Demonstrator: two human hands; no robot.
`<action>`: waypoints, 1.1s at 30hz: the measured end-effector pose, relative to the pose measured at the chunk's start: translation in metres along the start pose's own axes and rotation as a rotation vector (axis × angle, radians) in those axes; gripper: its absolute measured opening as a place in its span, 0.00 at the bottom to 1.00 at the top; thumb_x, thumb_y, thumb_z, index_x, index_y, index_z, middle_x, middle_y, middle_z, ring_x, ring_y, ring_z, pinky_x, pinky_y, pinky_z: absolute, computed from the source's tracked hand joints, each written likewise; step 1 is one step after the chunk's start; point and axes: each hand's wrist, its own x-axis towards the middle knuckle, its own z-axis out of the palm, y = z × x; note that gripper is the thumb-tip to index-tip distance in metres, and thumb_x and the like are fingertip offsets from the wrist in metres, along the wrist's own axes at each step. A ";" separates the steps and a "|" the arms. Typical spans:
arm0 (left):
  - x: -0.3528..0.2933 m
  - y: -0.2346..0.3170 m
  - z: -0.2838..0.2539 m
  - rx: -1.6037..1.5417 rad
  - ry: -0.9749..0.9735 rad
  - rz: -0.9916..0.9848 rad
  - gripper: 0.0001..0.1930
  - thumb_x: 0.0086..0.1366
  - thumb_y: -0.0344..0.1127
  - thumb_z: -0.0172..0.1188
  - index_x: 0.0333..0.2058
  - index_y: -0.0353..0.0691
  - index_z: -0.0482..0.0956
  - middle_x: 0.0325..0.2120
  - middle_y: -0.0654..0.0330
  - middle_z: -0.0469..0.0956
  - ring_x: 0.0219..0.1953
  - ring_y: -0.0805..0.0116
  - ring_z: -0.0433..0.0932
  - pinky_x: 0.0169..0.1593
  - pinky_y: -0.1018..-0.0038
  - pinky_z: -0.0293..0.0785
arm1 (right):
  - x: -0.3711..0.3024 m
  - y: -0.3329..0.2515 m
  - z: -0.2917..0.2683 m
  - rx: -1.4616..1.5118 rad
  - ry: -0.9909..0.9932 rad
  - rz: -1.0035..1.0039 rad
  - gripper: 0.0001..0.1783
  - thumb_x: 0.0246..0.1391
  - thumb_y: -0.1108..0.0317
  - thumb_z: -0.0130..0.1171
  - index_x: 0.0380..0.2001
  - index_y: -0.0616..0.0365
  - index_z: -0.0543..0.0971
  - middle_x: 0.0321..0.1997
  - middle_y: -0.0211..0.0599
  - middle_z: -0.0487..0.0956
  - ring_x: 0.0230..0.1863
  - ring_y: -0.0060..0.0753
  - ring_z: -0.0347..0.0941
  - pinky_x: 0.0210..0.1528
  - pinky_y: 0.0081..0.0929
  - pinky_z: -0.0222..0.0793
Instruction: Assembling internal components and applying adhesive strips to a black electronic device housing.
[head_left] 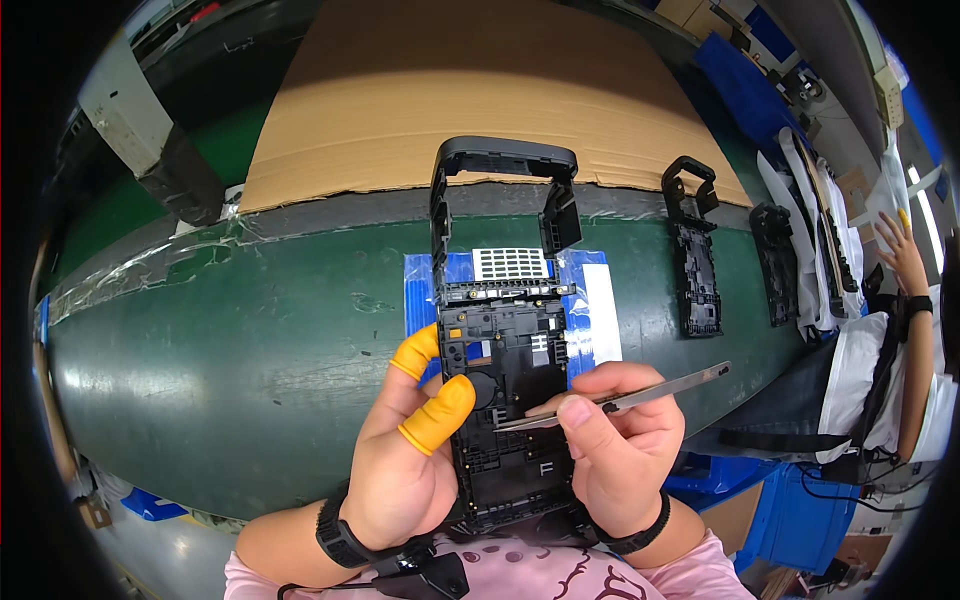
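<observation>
A black plastic housing point(520, 350) with an open frame loop at its far end is held upright in front of me. My left hand point(410, 450), with yellow finger cots on thumb and forefinger, grips its left edge. Metal tweezers point(660, 390) are pinched in my right hand point(625, 430), their tips over the middle of the housing. Whether the tips hold a small part, I cannot make out. Behind the housing lies a blue sheet point(425, 285) with a white label sheet point(510, 264) of small dark rectangles on it.
On the green table point(250, 350), a similar black housing point(695, 260) lies to the right, with another black part point(775, 265) beyond it. A large cardboard sheet point(450, 90) covers the far side. At the right edge is another person's raised hand point(900, 250).
</observation>
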 end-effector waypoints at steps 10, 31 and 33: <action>0.001 0.000 -0.001 -0.014 -0.040 0.010 0.20 0.59 0.33 0.49 0.51 0.40 0.59 0.45 0.57 0.67 0.48 0.66 0.66 0.53 0.68 0.61 | 0.001 0.005 -0.001 -0.019 -0.029 -0.027 0.11 0.44 0.82 0.56 0.34 0.68 0.71 0.30 0.35 0.73 0.29 0.16 0.69 0.31 0.13 0.65; 0.001 0.009 -0.006 -0.109 -0.041 -0.044 0.23 0.56 0.28 0.51 0.51 0.39 0.58 0.45 0.55 0.67 0.48 0.61 0.67 0.52 0.65 0.63 | 0.011 0.001 0.001 0.191 0.156 -0.045 0.12 0.45 0.78 0.54 0.35 0.66 0.68 0.19 0.32 0.70 0.14 0.15 0.58 0.15 0.12 0.54; -0.001 0.017 -0.005 -0.016 -0.052 -0.125 0.25 0.52 0.16 0.47 0.50 0.38 0.57 0.45 0.53 0.67 0.48 0.65 0.67 0.50 0.68 0.64 | 0.018 -0.006 -0.009 0.227 0.266 -0.094 0.12 0.45 0.76 0.54 0.36 0.65 0.68 0.18 0.29 0.68 0.16 0.15 0.60 0.18 0.11 0.56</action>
